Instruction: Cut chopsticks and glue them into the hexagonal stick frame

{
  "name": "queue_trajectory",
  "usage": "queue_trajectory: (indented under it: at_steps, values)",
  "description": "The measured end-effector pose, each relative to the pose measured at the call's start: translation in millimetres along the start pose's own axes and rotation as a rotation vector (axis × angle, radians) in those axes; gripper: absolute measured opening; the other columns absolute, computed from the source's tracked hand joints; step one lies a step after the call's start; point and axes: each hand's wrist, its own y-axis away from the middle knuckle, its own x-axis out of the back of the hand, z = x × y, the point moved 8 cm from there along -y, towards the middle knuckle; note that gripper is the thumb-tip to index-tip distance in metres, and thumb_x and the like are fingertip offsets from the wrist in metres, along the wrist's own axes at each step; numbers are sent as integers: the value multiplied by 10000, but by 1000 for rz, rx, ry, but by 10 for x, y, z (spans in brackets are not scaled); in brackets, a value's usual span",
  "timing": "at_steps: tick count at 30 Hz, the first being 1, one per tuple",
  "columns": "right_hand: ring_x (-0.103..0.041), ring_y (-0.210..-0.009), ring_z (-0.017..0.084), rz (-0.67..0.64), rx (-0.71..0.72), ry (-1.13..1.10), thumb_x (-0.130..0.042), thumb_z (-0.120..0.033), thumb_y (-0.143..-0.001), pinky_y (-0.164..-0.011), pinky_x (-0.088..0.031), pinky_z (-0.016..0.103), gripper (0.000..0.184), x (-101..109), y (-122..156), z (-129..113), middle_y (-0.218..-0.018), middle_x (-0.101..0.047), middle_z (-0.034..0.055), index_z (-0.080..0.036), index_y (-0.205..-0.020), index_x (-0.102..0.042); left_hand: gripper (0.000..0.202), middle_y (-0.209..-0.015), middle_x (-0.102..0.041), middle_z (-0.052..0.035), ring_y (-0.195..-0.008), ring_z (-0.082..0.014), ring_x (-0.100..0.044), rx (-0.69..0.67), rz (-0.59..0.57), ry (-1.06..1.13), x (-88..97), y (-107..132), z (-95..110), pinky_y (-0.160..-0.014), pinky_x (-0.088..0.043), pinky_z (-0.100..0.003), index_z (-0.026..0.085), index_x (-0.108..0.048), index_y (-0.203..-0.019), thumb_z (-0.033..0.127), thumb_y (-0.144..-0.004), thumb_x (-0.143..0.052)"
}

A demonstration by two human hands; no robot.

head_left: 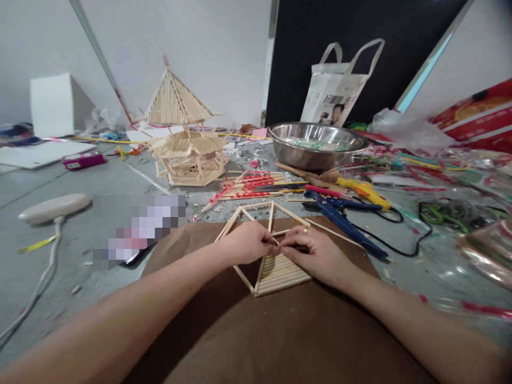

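Note:
A flat frame of thin wooden sticks lies on brown paper. Its near section is filled with sticks laid side by side; the other sections are outlined only. Over the top of that filled section, my left hand comes in from the left, thumb and fingers pinched together on a thin wooden stick. Almost touching it, my right hand, with a ring on one finger, pinches at the same spot from the right. The fingers hide most of that stick.
Behind the paper stand a wooden-stick pavilion model and a steel bowl. Loose sticks, blue-handled pliers and a yellow glue gun lie ahead. At left are a phone and a white corded device.

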Motion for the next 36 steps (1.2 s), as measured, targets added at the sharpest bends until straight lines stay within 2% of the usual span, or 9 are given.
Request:
queue_trajectory:
  at_steps: [10, 16, 25, 28, 33, 36]
  values:
    - [-536, -768, 114, 21, -29, -83, -487, -248, -748, -712, -397, 239, 144, 83, -36, 94, -814, -590, 15, -192, -784, -615, 289, -533, -507, 13, -513, -87, -422, -28, 23, -52, 47, 18, 56, -478, -288, -182, 146, -650, -719, 344, -678, -444]
    - [-529, -753, 105, -55, 12, -75, -478, -229, -755, -696, -389, 234, 143, 34, -39, 39, -799, -583, 13, -189, -771, -614, 282, -558, -552, 8, -513, -87, -430, -47, 8, -52, 34, 19, 58, -479, -289, -179, 161, -655, -747, 339, -686, -445]
    - [-516, -776, 111, -71, 50, -13, -474, -219, -757, -723, -379, 244, 132, 23, -19, 1, -804, -584, 17, -182, -772, -600, 306, -621, -593, -8, -560, -105, -469, -38, 9, -21, 2, 16, 47, -530, -323, -193, 163, -659, -796, 347, -695, -437]
    - [-515, -777, 113, -78, 45, 2, -466, -221, -762, -723, -378, 246, 136, 19, -21, -8, -806, -585, 17, -183, -769, -596, 307, -579, -558, 8, -530, -95, -439, -45, 3, -8, 2, 16, 46, -519, -313, -190, 164, -659, -790, 349, -697, -433]
    - [-514, -779, 117, -74, 37, 23, -473, -229, -757, -726, -377, 250, 134, 11, -19, -8, -805, -585, 19, -181, -764, -597, 342, -477, -408, 32, -461, -76, -349, -43, -23, 6, 11, 22, 25, -451, -257, -186, 134, -622, -654, 369, -723, -383]
    - [-514, -780, 118, -72, 38, 23, -472, -227, -757, -727, -378, 251, 134, 7, -20, -4, -807, -585, 21, -179, -763, -598, 349, -481, -395, 33, -470, -76, -357, -43, -26, 12, 18, 21, 23, -456, -264, -184, 133, -590, -622, 369, -738, -361]
